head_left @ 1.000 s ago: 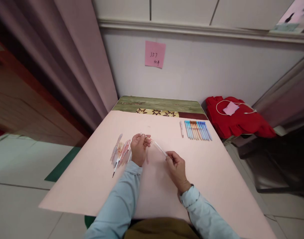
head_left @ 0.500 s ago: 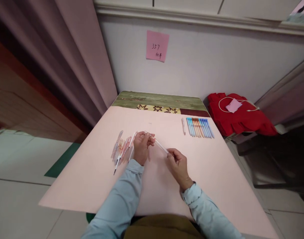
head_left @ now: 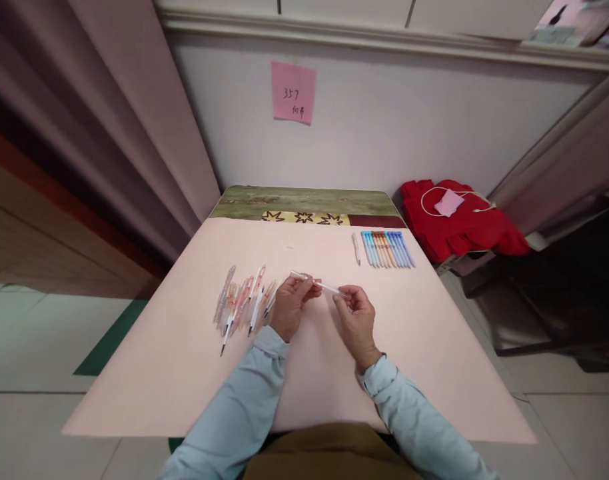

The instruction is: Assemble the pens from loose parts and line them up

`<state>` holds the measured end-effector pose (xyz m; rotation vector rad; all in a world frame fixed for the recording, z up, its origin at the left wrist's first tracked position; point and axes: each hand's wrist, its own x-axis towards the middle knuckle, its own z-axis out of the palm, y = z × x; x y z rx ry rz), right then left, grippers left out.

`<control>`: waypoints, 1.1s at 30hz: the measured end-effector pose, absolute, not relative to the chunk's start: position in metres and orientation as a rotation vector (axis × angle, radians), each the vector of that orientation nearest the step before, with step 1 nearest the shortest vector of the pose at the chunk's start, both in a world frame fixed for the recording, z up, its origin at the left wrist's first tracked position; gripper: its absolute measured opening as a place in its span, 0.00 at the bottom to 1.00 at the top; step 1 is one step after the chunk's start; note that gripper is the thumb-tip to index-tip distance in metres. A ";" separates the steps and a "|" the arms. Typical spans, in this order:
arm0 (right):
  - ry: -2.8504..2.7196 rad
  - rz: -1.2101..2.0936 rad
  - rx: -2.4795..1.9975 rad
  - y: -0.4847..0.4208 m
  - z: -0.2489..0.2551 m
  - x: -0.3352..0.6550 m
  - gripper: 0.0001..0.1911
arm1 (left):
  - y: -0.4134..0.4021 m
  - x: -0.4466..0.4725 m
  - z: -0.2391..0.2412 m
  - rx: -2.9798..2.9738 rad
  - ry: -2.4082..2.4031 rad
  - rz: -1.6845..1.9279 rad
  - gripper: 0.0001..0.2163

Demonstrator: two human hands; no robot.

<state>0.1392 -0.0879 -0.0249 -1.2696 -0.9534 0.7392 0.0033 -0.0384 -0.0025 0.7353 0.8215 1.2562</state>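
My left hand (head_left: 290, 307) pinches the clear barrel of a pen (head_left: 304, 277) above the pink table sheet (head_left: 184, 347). My right hand (head_left: 355, 317) pinches the thin white refill (head_left: 329, 288) that runs from the barrel toward it. Both hands are closed and hover just over the sheet near its middle. A loose pile of clear and pinkish pens and parts (head_left: 242, 303) lies just left of my left hand.
A tidy row of blue and orange pens (head_left: 387, 249) with one white pen (head_left: 356, 248) beside it lies at the far right of the sheet. A red cloth with a white cable (head_left: 459, 223) sits right of the table. A curtain (head_left: 134, 133) hangs at left.
My hands have drawn closer together, so less of the refill shows between them. The barrel now lies more level. The camera shifted slightly right.
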 end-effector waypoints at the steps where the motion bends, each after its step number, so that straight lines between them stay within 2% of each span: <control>1: -0.948 0.745 -1.262 -0.088 -0.025 0.140 0.13 | -0.039 0.003 -0.002 0.736 0.820 1.248 0.14; 33: -1.001 0.791 -1.297 -0.093 -0.014 0.138 0.14 | -0.041 0.003 0.004 0.716 0.877 1.234 0.16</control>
